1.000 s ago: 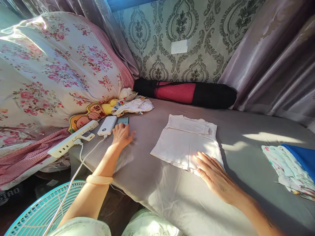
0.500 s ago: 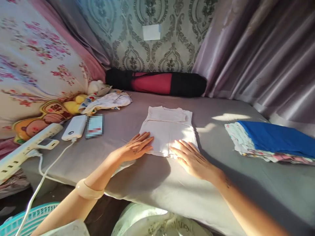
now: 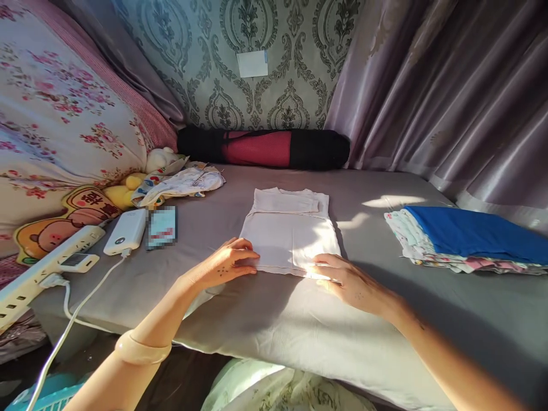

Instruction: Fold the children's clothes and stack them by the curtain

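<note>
A white shirt (image 3: 274, 240) lies flat on the grey sheet, its sides and sleeves folded inward so that it makes a narrow block. At its near left corner, my left hand (image 3: 226, 264) pinches the hem between bent fingers and thumb. My right hand (image 3: 353, 283) grips the near right corner in the same way, fingers on top and thumb at the edge. Sunlight falls across the right half of the cloth. The fabric under the fingertips is hidden.
A stack of folded clothes (image 3: 475, 240) with blue on top lies at right. On the left are a white power bank (image 3: 125, 231), power strip (image 3: 51, 274), cable (image 3: 81, 299) and blurred packet (image 3: 161, 228). A black-and-red roll (image 3: 261, 148) lies along the wall.
Both hands have gone from lying flat on the shirt to curled at its near corners, fingers and thumbs closing on the hem. The view has shifted slightly.
</note>
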The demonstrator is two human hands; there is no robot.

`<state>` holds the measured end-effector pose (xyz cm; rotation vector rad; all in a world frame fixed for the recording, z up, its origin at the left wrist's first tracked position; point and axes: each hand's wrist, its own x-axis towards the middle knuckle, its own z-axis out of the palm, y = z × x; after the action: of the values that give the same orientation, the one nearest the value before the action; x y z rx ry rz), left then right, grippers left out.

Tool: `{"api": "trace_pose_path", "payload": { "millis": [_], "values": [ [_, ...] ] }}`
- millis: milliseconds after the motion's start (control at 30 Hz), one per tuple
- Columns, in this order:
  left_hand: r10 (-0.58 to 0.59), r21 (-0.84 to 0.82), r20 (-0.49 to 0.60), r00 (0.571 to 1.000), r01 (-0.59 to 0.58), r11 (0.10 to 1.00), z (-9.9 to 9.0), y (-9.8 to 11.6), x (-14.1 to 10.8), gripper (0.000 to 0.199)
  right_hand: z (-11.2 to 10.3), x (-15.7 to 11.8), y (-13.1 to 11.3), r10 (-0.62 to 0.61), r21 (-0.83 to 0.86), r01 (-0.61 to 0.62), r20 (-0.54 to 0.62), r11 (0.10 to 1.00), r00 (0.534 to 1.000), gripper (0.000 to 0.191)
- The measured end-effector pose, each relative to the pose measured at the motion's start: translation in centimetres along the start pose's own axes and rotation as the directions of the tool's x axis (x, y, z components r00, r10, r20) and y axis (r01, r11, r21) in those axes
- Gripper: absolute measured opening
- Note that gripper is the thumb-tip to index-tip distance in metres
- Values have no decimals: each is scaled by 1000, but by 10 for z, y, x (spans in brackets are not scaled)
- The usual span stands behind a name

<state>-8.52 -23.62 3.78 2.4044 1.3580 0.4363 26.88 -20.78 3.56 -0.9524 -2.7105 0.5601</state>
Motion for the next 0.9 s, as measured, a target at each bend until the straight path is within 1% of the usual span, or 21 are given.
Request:
{"api": "trace_pose_path", "payload": {
  "millis": [67,133,267,333,433,500,600,667,700,800,900],
  "values": [
    [19,19,-11,1000,-18,1000,2,0,0,32,-2,-4,0,27,13,-27,-29,1000,999,38],
    [52,75,-26,998,-50,996,4,1,0,30,-3,-7,0,28,-4,-28,-62,1000,998,37],
    [127,206,-58,990,-113,972,8,7,1,33,-1,-7,1,-33,-96,24,-93,995,995,29],
    [123,246,-76,990,-100,964,8,10,3,34,0,-6,2,-54,-121,42,-103,992,993,29],
    [84,287,-100,991,-52,956,8,13,7,31,0,-6,2,-57,-128,40,-129,991,990,33],
    [58,305,-91,994,-28,952,7,14,10,29,-1,-8,3,-36,-130,20,-128,991,991,37],
    [39,321,-52,998,-20,947,5,13,12,25,-1,-12,9,15,-135,-32,-127,990,992,49],
    [47,301,-39,998,-33,953,3,10,12,26,1,-14,15,48,-141,-68,-139,988,989,55],
    [57,276,-40,998,-44,960,2,7,11,28,2,-15,18,60,-145,-82,-148,986,987,55],
    [66,158,-55,996,-56,986,-2,-4,6,37,5,-14,27,78,-143,-101,-160,985,984,47],
    [17,30,-53,998,-15,999,-5,-15,-1,41,4,-14,32,86,-96,-99,-124,990,989,45]
  ]
}}
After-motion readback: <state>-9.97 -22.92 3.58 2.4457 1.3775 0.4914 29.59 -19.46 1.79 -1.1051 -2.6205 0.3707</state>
